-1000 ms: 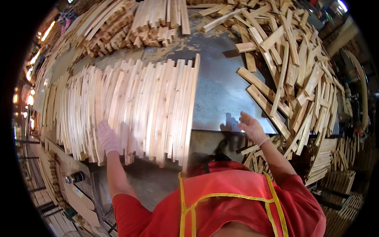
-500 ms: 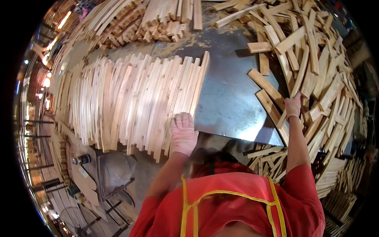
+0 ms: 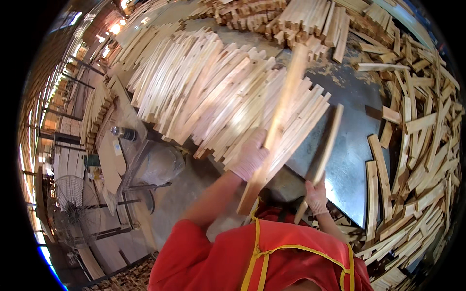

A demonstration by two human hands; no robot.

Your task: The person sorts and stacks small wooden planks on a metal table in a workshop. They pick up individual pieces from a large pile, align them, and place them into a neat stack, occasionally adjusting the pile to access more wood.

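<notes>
Left hand (image 3: 251, 154) grasping board (image 3: 280, 119), motion-blurred, seemingly raised over slat row (image 3: 213, 97), right hand (image 3: 316, 196) clenched round stick (image 3: 332, 138), by metal table (image 3: 349, 167).

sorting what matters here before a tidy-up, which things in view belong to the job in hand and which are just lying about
Likely in the job:
wooden strip in the left hand
second strip in the right hand
row of strips
loose woodpile
metal tabletop

Apparently just lying about:
wire fan
dark cylindrical container
clear plastic
</notes>
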